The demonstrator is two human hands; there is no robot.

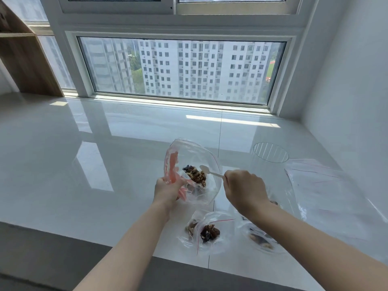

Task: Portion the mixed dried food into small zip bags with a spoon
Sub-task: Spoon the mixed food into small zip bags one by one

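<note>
Your right hand [244, 189] is curled round the handle of a small white spoon [210, 171], whose long axis runs up and to the left, bowl end leading into the open mouth of the large bag [207, 185]. The bowl sits just above the mixed dried food [196, 175] heaped inside; you cannot tell whether it carries anything. Your left hand [168, 191] grips that bag at its lower left edge, by the pink-printed side, and holds it tilted with the mouth facing you and to the right.

Near you on the white table [84, 164] lie two small zip bags. One [206, 231] is straight below the large bag, with dark pieces inside and its red zip line slanting. The other [260, 238] lies to the right, partly hidden under your right forearm, so its contents are hard to make out.

Beyond your right hand stands a clear ribbed cup [270, 156]. To its right lies a flat stack of unfilled zip bags [327, 185].
</note>
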